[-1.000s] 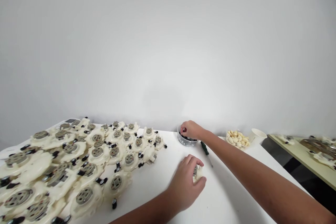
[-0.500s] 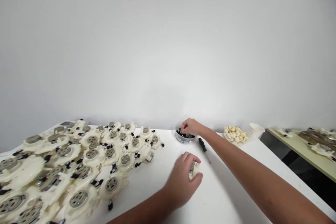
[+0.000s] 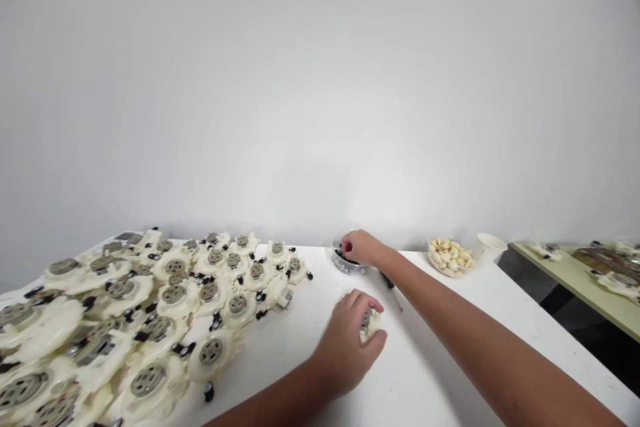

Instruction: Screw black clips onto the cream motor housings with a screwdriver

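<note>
On the white table (image 3: 400,380), my left hand (image 3: 347,340) is curled around a cream plastic part (image 3: 371,325) with a grey insert, most of it hidden by the fingers. My right hand (image 3: 361,247) reaches into a clear round bowl (image 3: 350,268) of small black parts (image 3: 339,251). Its fingertips are pinched together among them, and whatever is between them is too small to make out. A screwdriver (image 3: 394,289) with a dark green handle lies near the bowl, partly covered by my right forearm.
Many cream plastic housings (image 3: 210,351) with grey discs and black pieces cover the table's left side. At the back right stand a clear dish of cream oval pieces (image 3: 450,257) and a white cup (image 3: 490,248). Another table (image 3: 555,280) with similar parts is at far right.
My right hand has shifted slightly left and down within the bowl, and its forearm now covers the screwdriver's handle more. My left hand stays in place around the cream part.
</note>
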Demonstrator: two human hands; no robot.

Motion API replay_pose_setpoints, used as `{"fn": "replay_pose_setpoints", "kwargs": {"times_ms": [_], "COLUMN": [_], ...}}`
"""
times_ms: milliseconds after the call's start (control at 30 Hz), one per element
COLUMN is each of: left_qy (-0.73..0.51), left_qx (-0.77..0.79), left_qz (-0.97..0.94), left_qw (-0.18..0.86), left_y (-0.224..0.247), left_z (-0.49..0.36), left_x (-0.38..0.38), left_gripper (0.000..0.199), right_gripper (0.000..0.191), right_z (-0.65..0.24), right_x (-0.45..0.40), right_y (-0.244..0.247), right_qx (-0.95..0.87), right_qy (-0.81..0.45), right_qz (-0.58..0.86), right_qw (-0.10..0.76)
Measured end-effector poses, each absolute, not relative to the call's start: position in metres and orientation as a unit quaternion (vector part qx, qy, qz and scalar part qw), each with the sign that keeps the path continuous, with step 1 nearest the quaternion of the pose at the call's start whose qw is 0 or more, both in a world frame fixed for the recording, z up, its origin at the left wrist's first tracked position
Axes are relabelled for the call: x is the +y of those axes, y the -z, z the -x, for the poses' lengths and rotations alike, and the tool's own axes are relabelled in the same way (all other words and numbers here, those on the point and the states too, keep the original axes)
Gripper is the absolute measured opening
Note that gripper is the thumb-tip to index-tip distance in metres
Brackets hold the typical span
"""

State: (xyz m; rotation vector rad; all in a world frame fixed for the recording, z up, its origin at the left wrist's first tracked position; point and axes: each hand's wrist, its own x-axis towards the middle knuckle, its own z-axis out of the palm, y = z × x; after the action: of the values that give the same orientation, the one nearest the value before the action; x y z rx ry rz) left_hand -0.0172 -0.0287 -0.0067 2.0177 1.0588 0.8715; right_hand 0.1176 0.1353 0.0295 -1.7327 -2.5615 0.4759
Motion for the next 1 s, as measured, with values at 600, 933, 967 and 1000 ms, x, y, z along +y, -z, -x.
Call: {"fn": "replay_pose_setpoints", "kwargs": {"times_ms": [600,933,967,1000], "left_qy": [-0.354,-0.445,-0.448,-0.445], "left_qx": [0.431,0.423,0.416,0.408], "left_qz": [-0.777,-0.775,-0.779,-0.786], "left_qw": [0.292,0.149,0.141,0.136], "left_y": [0.012,0.006,0.003,0.001], "left_z": [0.019,0.026,0.025,0.025], "left_x": [-0.025,-0.014,-0.016,-0.017], "left_gripper": [0.026,0.033,0.028,0.024], "right_gripper": [0.018,0.025,0.024,0.023], "right_z": [-0.150,-0.165,-0.164,-0.163], "right_x": [0.110,-0.001,-0.005,-0.009], "right_y": [-0.045,-0.007,0.000,0.005], "right_qx": [-0.719,-0.487,-0.461,-0.437], "right_qy": [-0.305,-0.597,-0.621,-0.639], "right_qz": [0.519,0.381,0.366,0.356], "right_qw": [0.348,0.510,0.518,0.524]}}
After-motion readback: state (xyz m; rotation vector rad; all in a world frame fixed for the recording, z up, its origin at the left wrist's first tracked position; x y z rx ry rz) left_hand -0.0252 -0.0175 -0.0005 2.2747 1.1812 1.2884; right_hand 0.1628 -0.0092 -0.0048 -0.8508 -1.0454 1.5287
